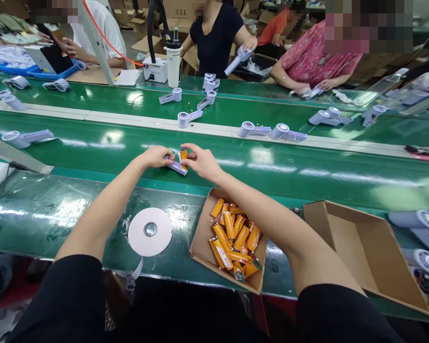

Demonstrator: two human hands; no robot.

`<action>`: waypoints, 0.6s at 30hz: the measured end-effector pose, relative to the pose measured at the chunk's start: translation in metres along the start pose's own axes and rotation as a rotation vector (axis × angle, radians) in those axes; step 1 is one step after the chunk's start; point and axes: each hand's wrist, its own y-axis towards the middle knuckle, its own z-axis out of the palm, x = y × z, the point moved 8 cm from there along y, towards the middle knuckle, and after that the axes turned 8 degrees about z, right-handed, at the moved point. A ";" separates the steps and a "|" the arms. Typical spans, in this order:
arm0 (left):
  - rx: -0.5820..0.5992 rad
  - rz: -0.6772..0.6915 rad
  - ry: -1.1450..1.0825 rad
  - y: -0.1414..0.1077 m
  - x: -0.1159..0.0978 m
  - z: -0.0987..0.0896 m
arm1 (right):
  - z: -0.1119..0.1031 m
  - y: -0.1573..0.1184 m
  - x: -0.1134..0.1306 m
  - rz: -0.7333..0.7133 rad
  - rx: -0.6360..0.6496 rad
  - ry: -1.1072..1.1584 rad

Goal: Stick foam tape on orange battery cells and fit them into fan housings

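Observation:
Over the green conveyor belt, my left hand (156, 156) pinches a lavender plastic fan housing (178, 167), much of it hidden behind the fingers. My right hand (203, 163) is closed on an orange wrapped battery (183, 155), held upright against the housing's open handle. Below my right forearm, a cardboard tray (200, 238) holds several more orange batteries (229, 226). A white roll of tape (139, 233) lies flat on the bench to the left of that tray, its loose end hanging over the front edge.
Another cardboard tray (361, 243) stands at the right, beside stacked fan parts (418, 221). Several handheld fan housings (248, 128) lie along the belt and its pale divider rail (128, 119). People work across the belt; one holds a fan (239, 59) near a white tumbler (173, 64).

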 end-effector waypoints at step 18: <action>-0.226 -0.163 -0.128 0.014 -0.008 0.010 | 0.052 0.023 -0.008 0.052 0.329 -0.904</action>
